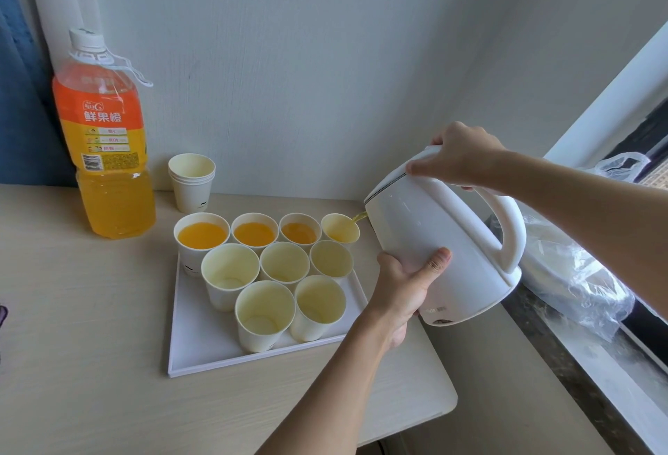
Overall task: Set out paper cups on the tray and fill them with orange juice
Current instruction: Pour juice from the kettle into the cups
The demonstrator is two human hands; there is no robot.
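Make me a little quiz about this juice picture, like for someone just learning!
1. How many paper cups on the flat white tray already hold a good fill of orange juice?
2. True or false: the tall plastic orange juice bottle is being tipped over the cups.
3. Which hand supports the white plastic electric kettle from below: A left, B right?

Key
1. Three; a fourth, the back-right cream paper cup, is filling now.
2. False; it stands capped on the table.
3. A; the left hand is under the body, the right hand on top.
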